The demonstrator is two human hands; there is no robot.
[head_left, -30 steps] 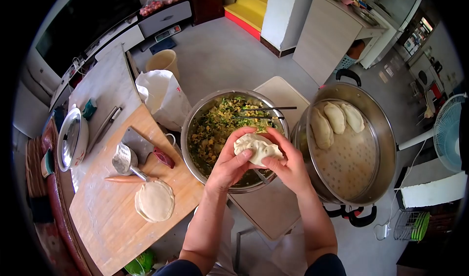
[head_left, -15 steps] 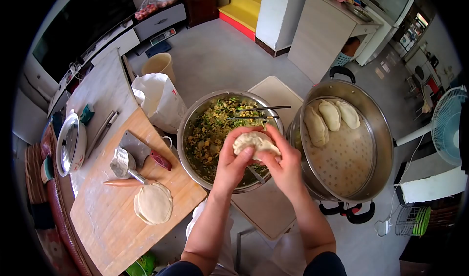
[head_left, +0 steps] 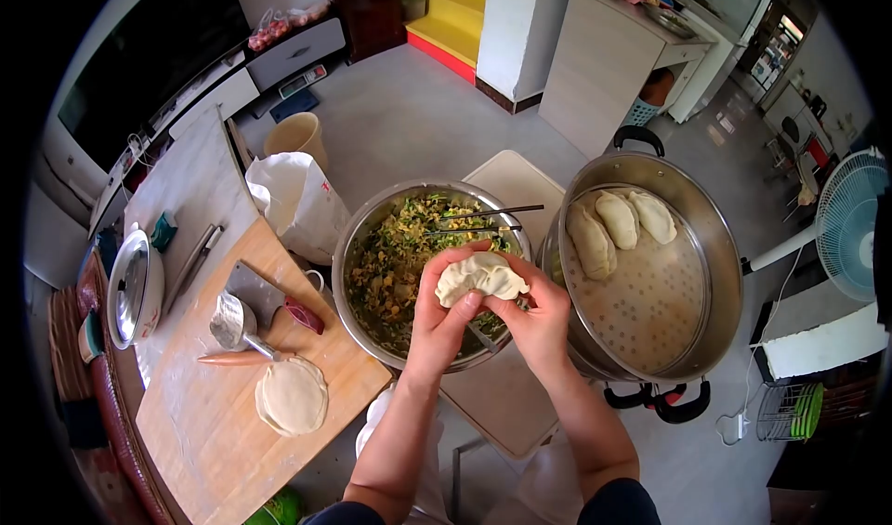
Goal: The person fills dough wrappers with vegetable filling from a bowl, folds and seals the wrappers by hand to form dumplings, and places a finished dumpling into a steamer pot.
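Between my left hand (head_left: pixel 439 313) and my right hand (head_left: pixel 541 313) is a plump, pale dumpling (head_left: pixel 479 279) with a pleated edge. Both hands are closed around its sides, thumbs on the near face. Below them stands a steel bowl (head_left: pixel 348 325) of chopped green and yellow filling (head_left: pixel 400 246), with chopsticks (head_left: pixel 488 213) across its far right side and a metal utensil handle (head_left: pixel 483 337) near the front. To the right, three larger dumplings (head_left: pixel 618 220) lie in the steamer pot (head_left: pixel 720 274). Flat dough wrappers (head_left: pixel 292 397) rest on the board at left.
On the wooden board (head_left: pixel 195 432) are a cleaver (head_left: pixel 255 291), a flour scoop (head_left: pixel 232 322), a rolling pin (head_left: pixel 232 359) and a dark red object (head_left: pixel 303 317). A white sack (head_left: pixel 297 204) stands behind the bowl. A fan (head_left: pixel 850 223) is at far right.
My hands have turned the dumpling slightly, so more of its pleated edge shows. The fingers sit lower around it. The whole view has shifted a little.
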